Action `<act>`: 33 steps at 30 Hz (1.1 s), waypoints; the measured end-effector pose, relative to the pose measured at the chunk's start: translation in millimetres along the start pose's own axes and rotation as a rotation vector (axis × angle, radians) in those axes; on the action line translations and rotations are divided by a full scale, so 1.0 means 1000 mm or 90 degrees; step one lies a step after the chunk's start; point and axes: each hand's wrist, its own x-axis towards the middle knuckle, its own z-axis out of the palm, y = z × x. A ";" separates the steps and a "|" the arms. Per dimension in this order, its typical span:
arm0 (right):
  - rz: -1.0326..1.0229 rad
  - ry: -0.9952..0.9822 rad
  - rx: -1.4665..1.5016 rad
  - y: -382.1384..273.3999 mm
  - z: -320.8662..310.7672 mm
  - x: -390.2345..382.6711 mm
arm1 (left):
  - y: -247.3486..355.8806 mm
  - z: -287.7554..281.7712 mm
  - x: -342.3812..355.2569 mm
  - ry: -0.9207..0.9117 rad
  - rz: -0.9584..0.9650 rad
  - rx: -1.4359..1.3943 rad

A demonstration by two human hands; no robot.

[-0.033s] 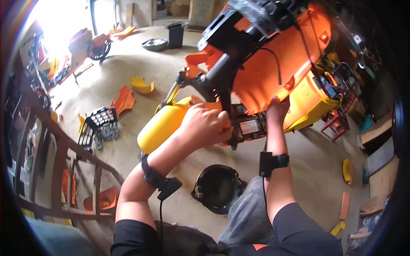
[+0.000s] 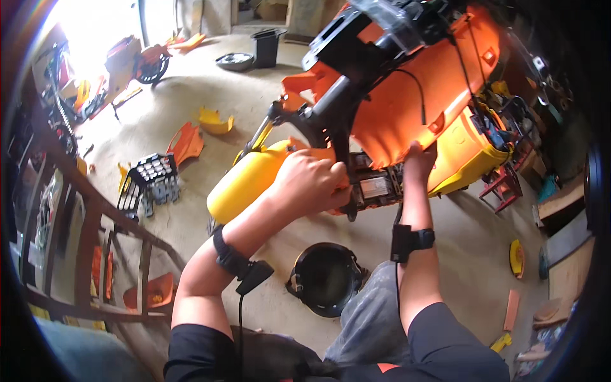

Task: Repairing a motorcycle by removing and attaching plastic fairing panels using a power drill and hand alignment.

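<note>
A partly dismantled scooter fills the upper middle, with a yellow front fender (image 2: 245,181), a black steering column (image 2: 334,102) and a large orange panel (image 2: 407,108). My left hand (image 2: 305,181) has its fingers curled on an orange piece just left of the lower column. My right hand (image 2: 418,162) grips the lower edge of the large panel, its fingertips partly hidden. Between my hands lies an exposed black frame with a silver box (image 2: 375,186). A yellow body section (image 2: 464,153) is behind my right hand.
A black basin (image 2: 323,280) is on the floor below the scooter. Orange (image 2: 186,145) and yellow (image 2: 216,124) loose panels and a black grille (image 2: 147,181) lie left. A wooden railing (image 2: 89,242) stands left, a red stool (image 2: 503,188) right, another scooter (image 2: 127,67) back left.
The orange panel, column and both my hands appear shifted slightly to the right, along with a small shift of the whole view. Both grips look the same.
</note>
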 end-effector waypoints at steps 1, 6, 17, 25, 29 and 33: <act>-0.006 -0.016 -0.010 0.000 0.006 -0.001 | -0.004 0.000 -0.003 -0.003 0.008 0.010; -0.129 0.040 -0.158 0.017 0.010 0.012 | -0.005 -0.002 -0.009 -0.005 0.021 0.036; -0.028 0.101 -0.317 0.039 0.019 0.092 | -0.009 0.003 -0.008 0.141 0.064 -0.014; 0.020 0.206 -0.302 0.027 0.029 0.122 | -0.007 -0.006 -0.015 0.078 0.033 0.016; 0.004 0.157 -0.306 0.005 0.050 0.099 | -0.002 -0.006 -0.017 0.066 -0.007 0.026; 0.039 0.151 -0.281 0.015 0.043 0.103 | 0.005 -0.008 -0.007 0.041 -0.008 0.081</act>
